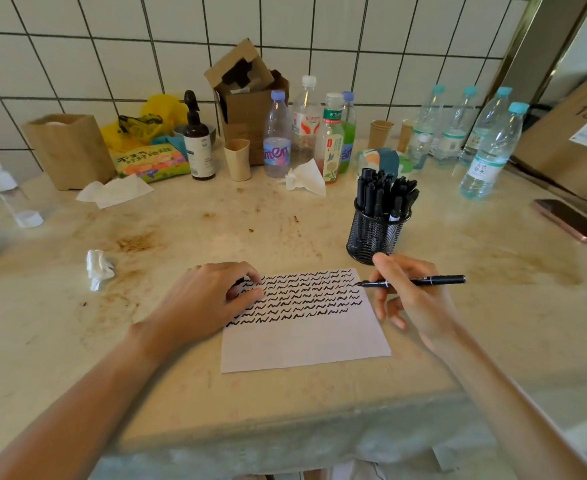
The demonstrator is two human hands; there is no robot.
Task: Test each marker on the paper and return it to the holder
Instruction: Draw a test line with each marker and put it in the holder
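Observation:
A white sheet of paper [306, 337] lies on the counter, its upper half covered with rows of black squiggles. My right hand [413, 299] grips a black marker [434, 280], uncapped, with its tip pointing left at the paper's right edge. My left hand [212, 299] rests on the paper's upper left corner with fingers curled; something small and dark peeks out under the fingertips, and I cannot tell what it is. The black mesh holder [375, 237], packed with several black markers, stands just behind my right hand.
Several water and drink bottles [277, 140], paper cups [238, 159], a cardboard box [247, 98] and a snack bag line the tiled wall. Crumpled tissues [99, 268] lie left of the paper. A phone [574, 220] lies at the right edge. The counter's front edge runs close below the paper.

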